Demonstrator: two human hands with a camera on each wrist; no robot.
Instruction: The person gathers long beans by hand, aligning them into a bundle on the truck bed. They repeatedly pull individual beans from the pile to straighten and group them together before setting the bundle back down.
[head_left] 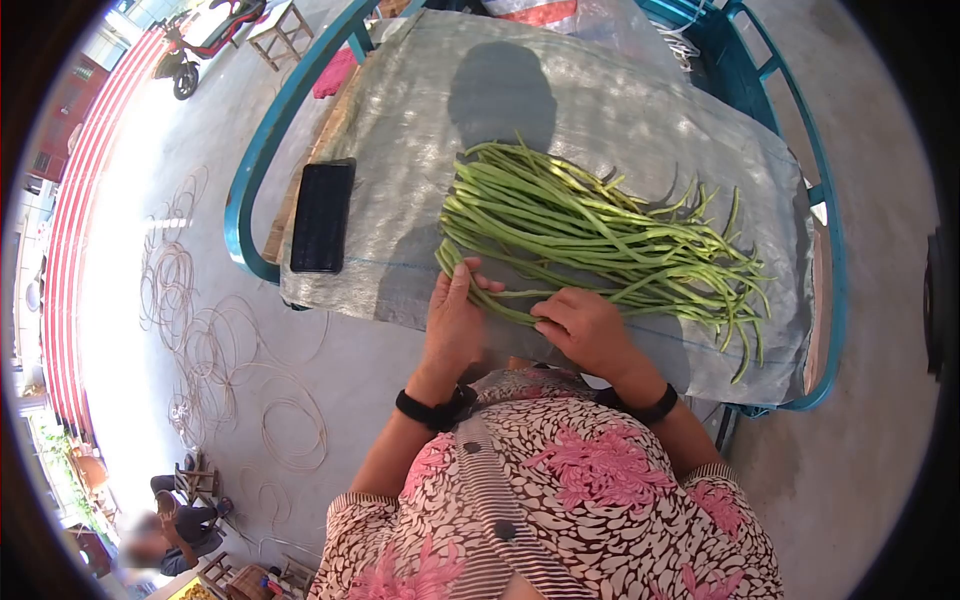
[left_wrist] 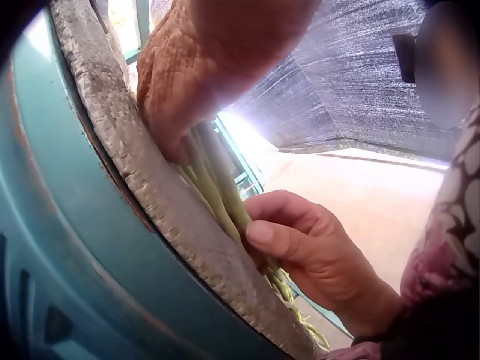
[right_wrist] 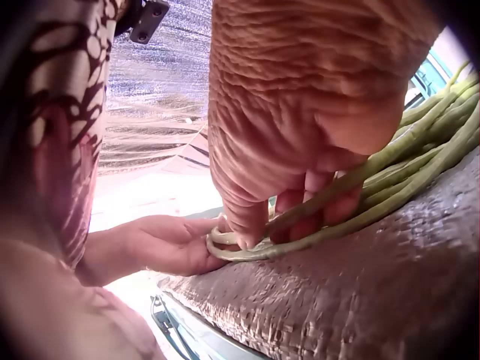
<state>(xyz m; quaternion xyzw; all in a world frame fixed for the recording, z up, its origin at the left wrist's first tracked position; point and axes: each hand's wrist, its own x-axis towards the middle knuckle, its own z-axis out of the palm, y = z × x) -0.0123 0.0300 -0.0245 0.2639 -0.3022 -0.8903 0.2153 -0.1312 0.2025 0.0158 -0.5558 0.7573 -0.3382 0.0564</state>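
Long green beans (head_left: 560, 210) lie in a loose heap, centre to right of the head view, on a grey woven sheet (head_left: 400, 130) dappled with sunlight and a head-shaped shadow. Just below the heap, the left hand (head_left: 455, 325) and right hand (head_left: 590, 328), slightly apart, each pinch a few strands. A black phone (head_left: 323, 217) lies at centre left. A blue-green rail (head_left: 243, 190) curves past it. Thin pale coils (head_left: 205, 345) spread across the floor (head_left: 365, 385) at left; a scooter (head_left: 205, 35) stands upper left.
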